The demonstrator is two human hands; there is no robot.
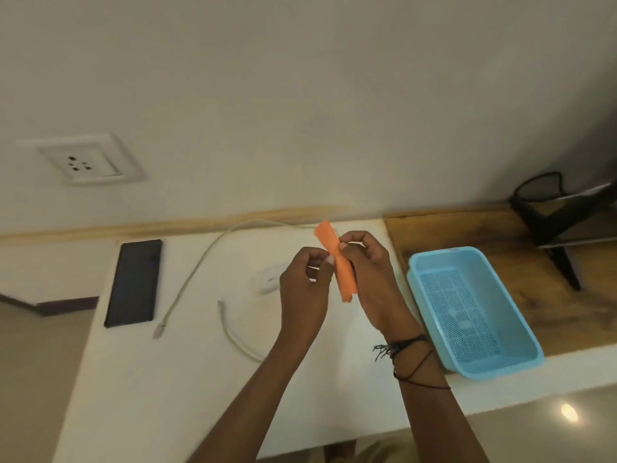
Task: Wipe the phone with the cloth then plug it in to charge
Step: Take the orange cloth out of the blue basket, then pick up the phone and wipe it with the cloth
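Observation:
A black phone (pixel 134 283) lies flat on the white table (pixel 167 379), at its far left. To its right a white charging cable (pixel 190 279) curves across the table, its plug end near the phone's lower corner. A white charger block (pixel 267 279) rests partly behind my left hand. Above the table's middle, my right hand (pixel 369 279) pinches a folded orange cloth (pixel 337 262) held upright. My left hand (pixel 305 289) is at the cloth's left edge, thumb and fingers touching it. A white wall socket (pixel 80 160) sits on the wall at upper left.
A light blue plastic basket (pixel 521 359) with a mesh bottom stands at the table's right, over a wooden surface (pixel 467 228). A black stand (pixel 554 228) rises at the far right. Black threads circle my right wrist.

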